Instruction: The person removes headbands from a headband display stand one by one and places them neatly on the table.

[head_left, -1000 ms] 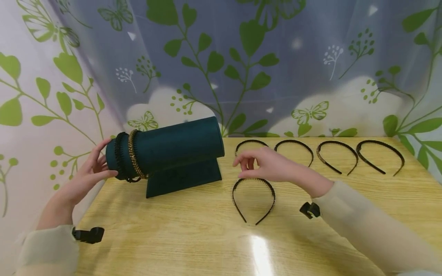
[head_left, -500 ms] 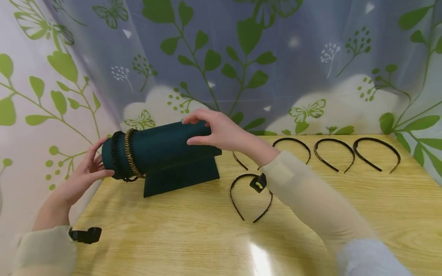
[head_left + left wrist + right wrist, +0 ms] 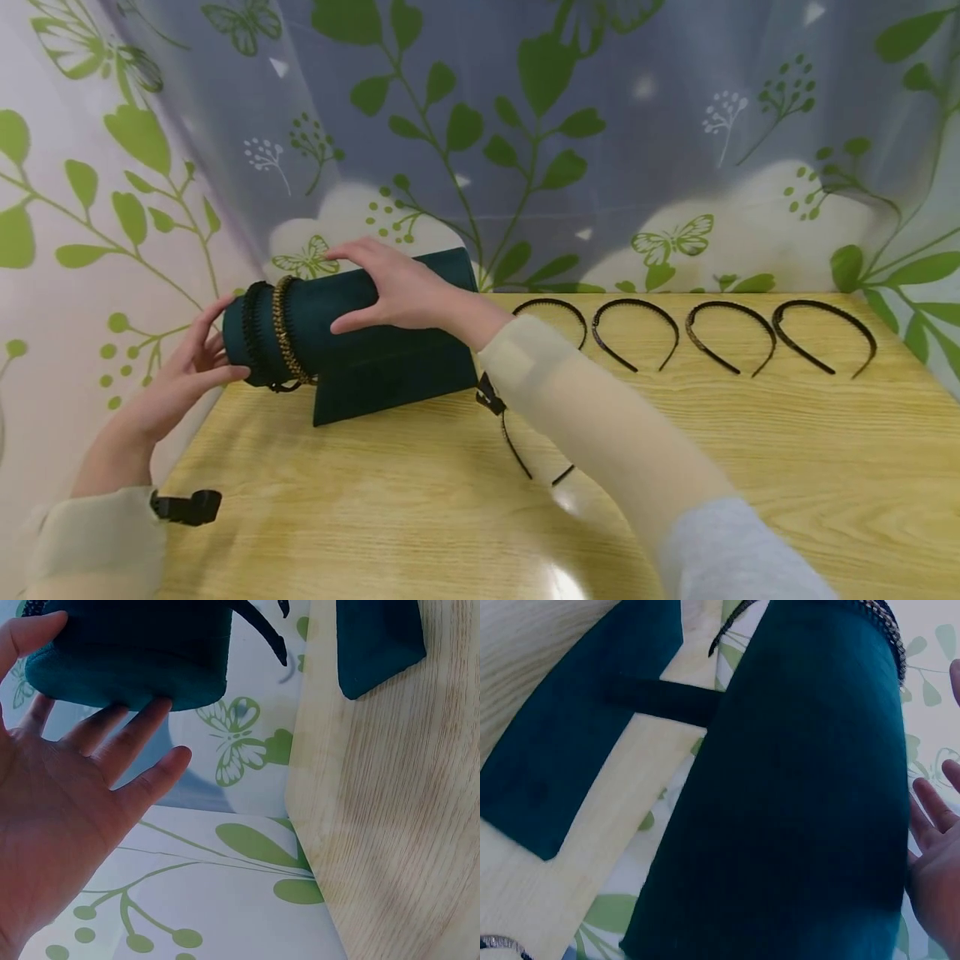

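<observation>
A dark green cylindrical display stand (image 3: 318,308) lies at the left on its base. Around its left end are a black headband (image 3: 255,333) and a gold braided headband (image 3: 283,329). My left hand (image 3: 168,383) touches that left end, thumb at the front and finger above; in the left wrist view its fingers (image 3: 131,742) look fairly straight. Over the middle of the cylinder my right hand (image 3: 408,292) spreads its thumb and fingers, holding nothing; whether it touches the fabric I cannot tell. Beyond the cylinder, the right wrist view shows part of this hand (image 3: 937,877).
Several headbands stand in a row along the back of the wooden table (image 3: 337,517), one of them a headband (image 3: 637,303) near the middle. A single headband (image 3: 517,450) lies in front, partly behind my right sleeve. A patterned curtain (image 3: 637,150) hangs behind the table.
My right hand has moved left from beside the stand, above the front headband, to over the cylinder, and its fingers have spread. My left hand stays at the stand's left end.
</observation>
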{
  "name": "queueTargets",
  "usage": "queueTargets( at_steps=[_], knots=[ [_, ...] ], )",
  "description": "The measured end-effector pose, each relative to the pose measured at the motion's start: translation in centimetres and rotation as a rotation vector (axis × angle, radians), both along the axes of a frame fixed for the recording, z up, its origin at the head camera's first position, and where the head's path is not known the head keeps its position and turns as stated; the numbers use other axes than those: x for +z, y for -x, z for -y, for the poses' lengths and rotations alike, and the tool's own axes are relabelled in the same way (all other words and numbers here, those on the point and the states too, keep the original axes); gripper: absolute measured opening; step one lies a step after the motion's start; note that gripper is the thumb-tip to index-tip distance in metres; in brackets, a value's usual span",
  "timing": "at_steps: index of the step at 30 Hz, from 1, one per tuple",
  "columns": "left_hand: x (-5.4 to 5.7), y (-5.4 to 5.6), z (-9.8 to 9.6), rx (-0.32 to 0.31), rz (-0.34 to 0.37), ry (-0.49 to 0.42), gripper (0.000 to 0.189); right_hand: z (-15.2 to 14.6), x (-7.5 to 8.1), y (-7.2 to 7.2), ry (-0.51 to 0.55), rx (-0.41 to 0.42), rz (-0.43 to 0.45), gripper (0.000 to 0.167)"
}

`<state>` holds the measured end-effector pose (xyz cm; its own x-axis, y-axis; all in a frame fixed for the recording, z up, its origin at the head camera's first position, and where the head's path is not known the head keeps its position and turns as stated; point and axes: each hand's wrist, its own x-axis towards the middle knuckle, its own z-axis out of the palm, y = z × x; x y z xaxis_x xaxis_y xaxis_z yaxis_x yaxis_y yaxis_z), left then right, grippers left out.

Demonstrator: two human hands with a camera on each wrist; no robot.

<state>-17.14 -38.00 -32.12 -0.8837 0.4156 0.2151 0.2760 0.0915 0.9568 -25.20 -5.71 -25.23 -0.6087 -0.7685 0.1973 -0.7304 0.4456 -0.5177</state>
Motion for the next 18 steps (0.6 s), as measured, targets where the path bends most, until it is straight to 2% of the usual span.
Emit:
queueTargets(
  at_steps=[4, 12, 18],
  knots=[
    [0.2, -0.1, 0.1, -0.001, -0.004, 0.004, 0.087, 1.7, -0.1, -0.1, -0.074, -0.02, -0.036, 0.091],
    [0.2, -0.3, 0.2, 0.005, -0.006, 0.013, 0.087, 5.0, -0.5, -0.4, -0.229, -0.041, -0.181, 0.097],
    [0.1, -0.1, 0.0, 0.015, 0.003, 0.028, 0.085, 6.6, -0.7, -0.8, -0.344, -0.098, -0.24, 0.103]
  ],
)
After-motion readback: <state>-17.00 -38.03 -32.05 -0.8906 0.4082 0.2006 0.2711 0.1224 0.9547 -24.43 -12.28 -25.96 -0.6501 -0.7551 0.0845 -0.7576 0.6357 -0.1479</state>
